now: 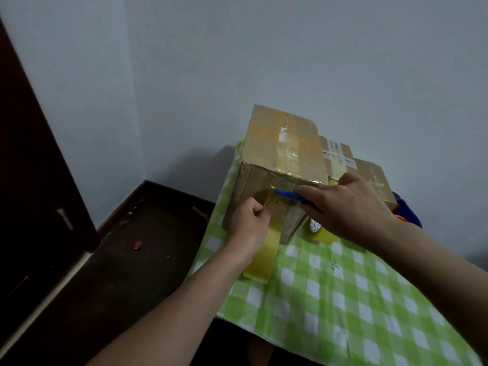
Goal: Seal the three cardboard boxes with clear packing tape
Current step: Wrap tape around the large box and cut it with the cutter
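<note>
Three cardboard boxes stand in a row on the checked tablecloth (330, 299). The large box (280, 146) is nearest, with tape across its top and down its front face. A middle box (336, 154) and a far box (375, 178) sit behind it. My left hand (250, 225) pinches the tape strip against the large box's front side; a yellowish roll of tape (261, 262) hangs below that hand. My right hand (346, 207) grips a blue-handled cutter (290, 195) whose tip lies at the tape on the box's front.
A second tape roll (320, 231) lies on the cloth under my right hand. A blue and orange object (406, 212) sits behind my right wrist. The table's left edge drops to a dark floor (126, 247); a dark door (31, 154) stands at left.
</note>
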